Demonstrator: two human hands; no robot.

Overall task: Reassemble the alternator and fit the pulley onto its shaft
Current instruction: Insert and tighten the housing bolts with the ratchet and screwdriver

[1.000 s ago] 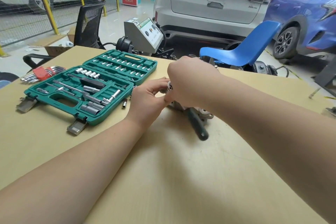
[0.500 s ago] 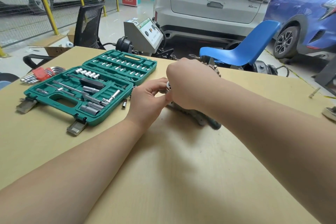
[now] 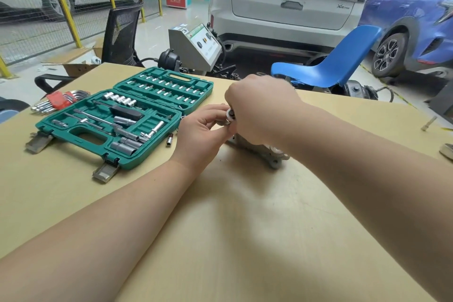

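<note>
Both hands meet over the alternator (image 3: 266,152) on the desk (image 3: 245,228): left hand (image 3: 203,130) pinches a small metal part (image 3: 230,115), right hand (image 3: 259,110) curls around something hidden. Alternator looks heavy, rigid; grip its casing.

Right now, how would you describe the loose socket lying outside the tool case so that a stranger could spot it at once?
Start at the open green tool case on the wooden table. Go to its near right corner, toward the left hand. There the small socket lies on the bare wood, the only chrome piece outside the case, with a red band on it.
</note>
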